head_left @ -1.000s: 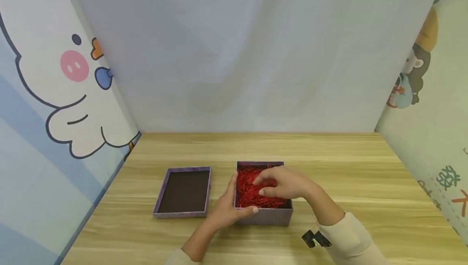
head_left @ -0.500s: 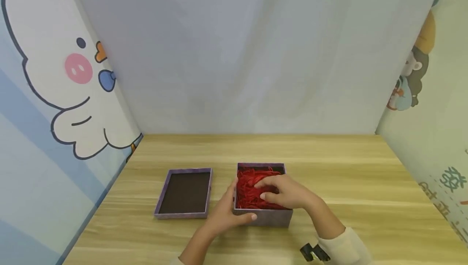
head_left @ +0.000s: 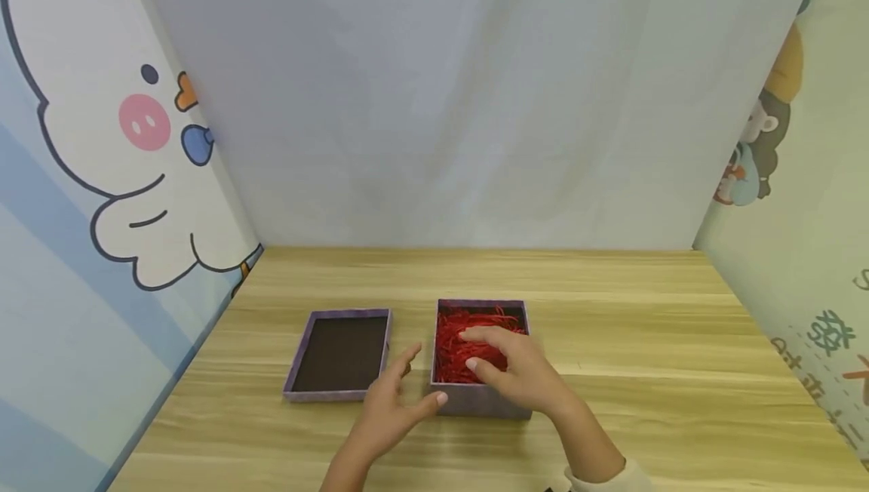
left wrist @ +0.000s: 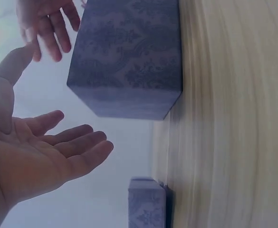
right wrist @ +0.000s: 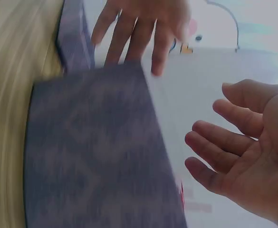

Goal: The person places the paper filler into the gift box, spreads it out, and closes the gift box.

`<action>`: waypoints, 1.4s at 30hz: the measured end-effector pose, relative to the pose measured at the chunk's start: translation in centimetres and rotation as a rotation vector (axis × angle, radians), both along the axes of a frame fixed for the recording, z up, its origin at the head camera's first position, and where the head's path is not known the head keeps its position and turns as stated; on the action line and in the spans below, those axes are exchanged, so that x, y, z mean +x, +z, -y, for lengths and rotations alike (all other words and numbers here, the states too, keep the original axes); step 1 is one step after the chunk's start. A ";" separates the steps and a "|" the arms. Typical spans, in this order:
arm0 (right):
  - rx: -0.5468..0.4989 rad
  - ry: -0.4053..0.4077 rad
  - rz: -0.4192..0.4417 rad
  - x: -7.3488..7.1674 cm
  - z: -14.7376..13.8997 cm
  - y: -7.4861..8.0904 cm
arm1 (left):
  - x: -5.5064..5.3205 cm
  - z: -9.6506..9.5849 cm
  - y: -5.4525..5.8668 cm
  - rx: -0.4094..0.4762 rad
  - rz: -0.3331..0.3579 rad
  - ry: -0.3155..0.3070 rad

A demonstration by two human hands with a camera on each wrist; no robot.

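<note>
From the head camera, the left hand has let go of the box: a second ago its thumb and fingers clasped the box's near left corner, and now it hangs just beside that corner, fingers spread and relaxed, holding nothing. The right hand has slid back toward the near wall of the box and lies flat over the red paper shreds, fingers straight, gripping nothing. The box sits around the middle of the desk, nearer the front edge, and its lid lies upside down just to its left, apart from it. Cartoon-printed panels close off both sides of the desk and a pale curtain hangs behind its far edge. From the left wrist camera, the left hand shows an open palm beside the patterned wall of the box, not touching it, with the lid further along the desk. From the right wrist camera, the right hand is open beside the blurred box, and the left hand spreads beyond it.
</note>
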State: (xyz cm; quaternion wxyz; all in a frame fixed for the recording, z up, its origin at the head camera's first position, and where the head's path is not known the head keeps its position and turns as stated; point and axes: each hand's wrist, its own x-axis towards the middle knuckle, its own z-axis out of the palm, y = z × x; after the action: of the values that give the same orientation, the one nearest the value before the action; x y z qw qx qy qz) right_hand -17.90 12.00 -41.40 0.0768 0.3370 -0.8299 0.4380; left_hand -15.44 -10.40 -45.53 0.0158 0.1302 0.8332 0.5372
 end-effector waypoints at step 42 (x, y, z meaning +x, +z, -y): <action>-0.444 -0.270 0.706 -0.7 17.1 -8.6 | -3.1 14.1 -1.7 -0.107 0.378 0.310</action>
State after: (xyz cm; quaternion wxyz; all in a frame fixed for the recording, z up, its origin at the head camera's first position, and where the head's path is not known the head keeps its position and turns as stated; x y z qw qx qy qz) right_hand -18.61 -5.10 -49.95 -0.0844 0.0307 -0.7276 0.6801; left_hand -18.51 -24.45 -47.18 0.0955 -0.1030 0.8527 0.5033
